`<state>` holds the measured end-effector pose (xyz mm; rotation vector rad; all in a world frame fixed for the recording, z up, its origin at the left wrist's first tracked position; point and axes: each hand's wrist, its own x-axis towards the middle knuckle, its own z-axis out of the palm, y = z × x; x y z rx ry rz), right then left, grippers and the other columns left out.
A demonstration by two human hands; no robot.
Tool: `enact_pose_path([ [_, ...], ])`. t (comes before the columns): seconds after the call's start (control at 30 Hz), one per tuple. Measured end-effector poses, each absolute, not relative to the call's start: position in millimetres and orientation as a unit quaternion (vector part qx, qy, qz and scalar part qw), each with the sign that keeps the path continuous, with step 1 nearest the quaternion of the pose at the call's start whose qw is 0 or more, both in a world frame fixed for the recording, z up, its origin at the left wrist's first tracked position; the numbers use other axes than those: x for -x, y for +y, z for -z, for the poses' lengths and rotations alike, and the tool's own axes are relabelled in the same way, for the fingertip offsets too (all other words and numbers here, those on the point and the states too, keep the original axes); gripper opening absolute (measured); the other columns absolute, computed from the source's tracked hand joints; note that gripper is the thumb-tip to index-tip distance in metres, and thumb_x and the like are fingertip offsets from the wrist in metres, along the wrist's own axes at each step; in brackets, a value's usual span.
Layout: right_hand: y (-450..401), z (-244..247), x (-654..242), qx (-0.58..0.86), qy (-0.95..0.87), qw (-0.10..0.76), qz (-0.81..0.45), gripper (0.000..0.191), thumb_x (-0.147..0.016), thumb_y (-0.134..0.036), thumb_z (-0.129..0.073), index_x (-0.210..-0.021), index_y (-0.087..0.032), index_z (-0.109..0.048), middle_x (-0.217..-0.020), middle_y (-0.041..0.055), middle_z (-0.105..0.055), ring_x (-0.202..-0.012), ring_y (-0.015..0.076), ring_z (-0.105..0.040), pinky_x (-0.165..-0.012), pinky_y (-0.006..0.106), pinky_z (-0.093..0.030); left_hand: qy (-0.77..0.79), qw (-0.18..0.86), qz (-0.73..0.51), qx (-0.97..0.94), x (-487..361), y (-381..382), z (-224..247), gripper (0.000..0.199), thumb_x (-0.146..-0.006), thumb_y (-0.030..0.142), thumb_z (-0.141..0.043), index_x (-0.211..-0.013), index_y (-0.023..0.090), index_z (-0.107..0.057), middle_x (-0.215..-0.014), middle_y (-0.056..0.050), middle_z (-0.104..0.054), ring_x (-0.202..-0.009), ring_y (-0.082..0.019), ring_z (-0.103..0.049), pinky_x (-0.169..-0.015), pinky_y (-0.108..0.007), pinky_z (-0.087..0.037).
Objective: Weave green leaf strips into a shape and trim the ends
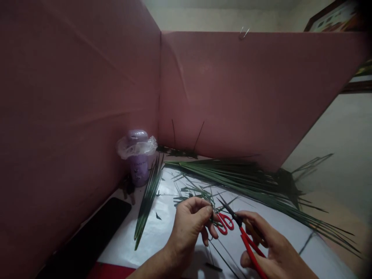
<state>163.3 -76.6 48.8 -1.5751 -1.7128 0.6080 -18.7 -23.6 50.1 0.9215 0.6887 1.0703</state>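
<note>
My left hand (193, 221) is closed, thumb and fingertips pinched on a thin green leaf strip (215, 223), mostly hidden by the fingers. To its right, my right hand (271, 242) grips red-handled shears (245, 236). Their narrow dark blades are slightly apart and point up and left, close to the left fingertips. A brownish piece (255, 232) shows under the right fingers; I cannot tell what it is. Just past the left fingertips lie scissors with red loop handles (225, 224). Cut green leaf pieces (194, 190) are scattered on the white sheet (167, 228) beyond my left hand.
Long palm-like leaves (215, 174) stretch across the back to the right edge. A smaller leaf bundle (149, 203) lies left, by a purple cup (140, 168) wrapped in clear plastic. A dark flat object (107, 217) sits far left. Pink panels (232, 97) enclose the back and left.
</note>
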Motion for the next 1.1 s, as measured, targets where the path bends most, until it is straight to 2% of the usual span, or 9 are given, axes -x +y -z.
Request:
enact_pose_path([
  [0.17,-78,-45,-149,0.582,-0.701,0.37,-0.183,0.05,-0.053,-0.01,-0.072,-0.098,-0.029,-0.06,-0.077,-0.001,-0.065,-0.057,0.0168,-0.053,-0.054,0.025,-0.047,0.299,0.703,-0.493,-0.416,19,-25,-49,0.01,-0.075,0.022,-0.056,-0.073,0.012,-0.053,-0.055,-0.003,-0.06,-0.041,-0.009,-0.052,-0.033,-0.015,-0.033],
  [0.37,-74,-34,-146,0.529,-0.743,0.385,-0.138,0.048,-0.062,-0.018,-0.07,-0.107,-0.027,-0.057,-0.078,0.0012,-0.063,-0.06,0.0182,-0.057,-0.055,0.027,-0.049,0.299,0.704,-0.491,-0.417,19,-24,-45,0.011,-0.075,0.022,-0.057,-0.073,0.011,-0.053,-0.049,-0.001,-0.057,-0.04,-0.008,-0.048,-0.036,-0.016,-0.035],
  [0.63,-72,-28,-150,0.483,-0.804,0.344,-0.028,0.047,-0.076,-0.03,-0.062,-0.119,-0.021,-0.048,-0.071,0.0022,-0.058,-0.057,0.0164,-0.056,-0.051,0.026,-0.048,0.28,0.713,-0.494,-0.411,18,-22,-45,0.014,-0.075,0.023,-0.058,-0.073,0.01,-0.054,-0.05,-0.001,-0.055,-0.041,-0.007,-0.047,-0.038,-0.017,-0.035],
  [0.97,-71,-25,-151,0.462,-0.818,0.343,0.0,0.043,-0.082,-0.026,-0.056,-0.122,-0.016,-0.043,-0.07,0.0031,-0.06,-0.058,0.0162,-0.057,-0.052,0.026,-0.048,0.264,0.724,-0.499,-0.397,17,-22,-45,0.01,-0.075,0.019,-0.057,-0.072,0.01,-0.054,-0.051,-0.001,-0.055,-0.042,-0.008,-0.049,-0.039,-0.017,-0.035],
  [1.1,-71,-24,-149,0.461,-0.814,0.354,0.003,0.044,-0.079,-0.026,-0.06,-0.12,-0.017,-0.045,-0.077,0.0048,-0.062,-0.059,0.0158,-0.058,-0.052,0.025,-0.049,0.253,0.727,-0.5,-0.397,18,-22,-46,0.01,-0.075,0.019,-0.056,-0.072,0.009,-0.055,-0.05,-0.002,-0.055,-0.042,-0.008,-0.048,-0.04,-0.018,-0.037],
])
